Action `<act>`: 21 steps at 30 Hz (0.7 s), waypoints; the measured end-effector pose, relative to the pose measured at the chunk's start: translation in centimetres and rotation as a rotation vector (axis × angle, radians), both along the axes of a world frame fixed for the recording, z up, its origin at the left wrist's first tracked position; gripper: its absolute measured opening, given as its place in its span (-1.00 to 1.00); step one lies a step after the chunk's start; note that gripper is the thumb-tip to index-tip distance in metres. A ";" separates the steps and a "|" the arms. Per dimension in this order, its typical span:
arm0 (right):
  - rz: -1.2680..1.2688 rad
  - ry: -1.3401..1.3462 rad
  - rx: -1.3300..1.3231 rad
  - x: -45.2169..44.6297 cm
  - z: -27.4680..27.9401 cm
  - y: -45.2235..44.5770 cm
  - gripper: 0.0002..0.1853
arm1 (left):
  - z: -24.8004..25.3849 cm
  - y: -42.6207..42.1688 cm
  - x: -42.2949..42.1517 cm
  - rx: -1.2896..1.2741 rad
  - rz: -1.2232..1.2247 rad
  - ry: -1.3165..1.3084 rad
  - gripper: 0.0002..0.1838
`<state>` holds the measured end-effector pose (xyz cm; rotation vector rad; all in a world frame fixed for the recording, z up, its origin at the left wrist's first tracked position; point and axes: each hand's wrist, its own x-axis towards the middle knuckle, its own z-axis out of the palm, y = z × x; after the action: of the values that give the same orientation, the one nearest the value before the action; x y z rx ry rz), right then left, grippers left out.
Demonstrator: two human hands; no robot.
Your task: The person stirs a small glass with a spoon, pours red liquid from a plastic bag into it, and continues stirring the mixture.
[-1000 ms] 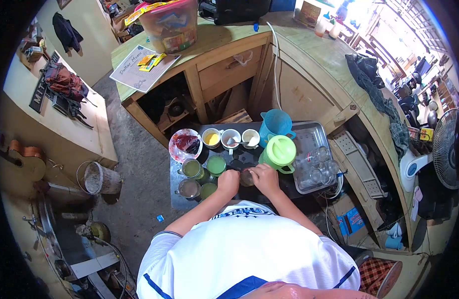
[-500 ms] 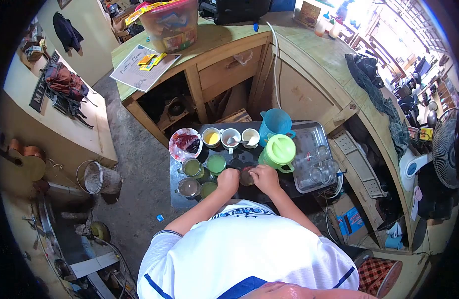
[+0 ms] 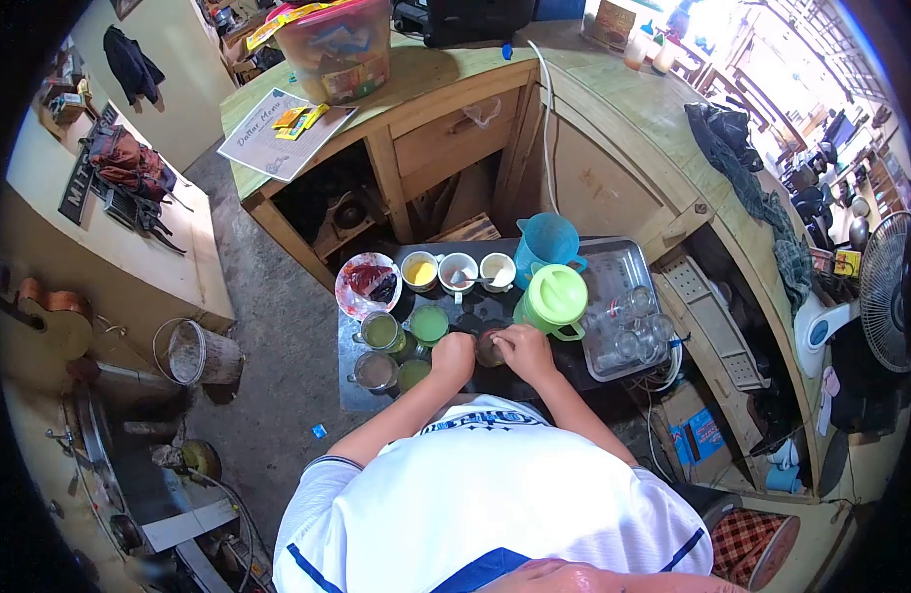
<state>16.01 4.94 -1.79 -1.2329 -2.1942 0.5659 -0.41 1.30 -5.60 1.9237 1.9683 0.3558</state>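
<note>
A glass mug (image 3: pixel 489 349) with dark contents stands on the dark table (image 3: pixel 376 401) between my hands. My left hand (image 3: pixel 455 358) is closed in a fist at its left side; the handle is hidden. Over the rim, my right hand (image 3: pixel 527 351) is pinched closed, and whatever its fingertips hold cannot be made out. To the left stand several filled glass mugs, among them a green one (image 3: pixel 429 324) and a greyish one (image 3: pixel 376 371). Behind them are a yellow-filled cup (image 3: pixel 419 272), a cup with a spoon (image 3: pixel 458 274) and a cup of white contents (image 3: pixel 497 272).
A lidded green pitcher (image 3: pixel 556 298) stands by my right hand, with a blue pitcher (image 3: pixel 547 247) behind it. Right of these, a metal tray (image 3: pixel 604 363) bears several empty glasses. A bowl (image 3: pixel 352 296) holds dark red plastic-like material. A wooden counter (image 3: pixel 446 74) curves around the table.
</note>
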 end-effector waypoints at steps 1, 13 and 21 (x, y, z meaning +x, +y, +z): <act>0.004 0.062 0.011 -0.1 0.0 0.0 -0.91 | -0.3 0.1 0.0 -0.013 0.001 0.013 -0.83; 0.052 0.030 -0.033 0.0 -0.2 0.3 -0.91 | 0.0 0.3 0.1 -0.058 -0.001 0.057 -0.87; 0.052 0.076 0.027 0.2 -0.9 0.3 -0.89 | 0.6 0.2 0.1 -0.050 -0.002 0.031 -0.84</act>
<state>16.16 5.27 -2.72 -1.1251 -2.1682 0.5931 -0.35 1.47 -5.00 1.9107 1.9757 0.2745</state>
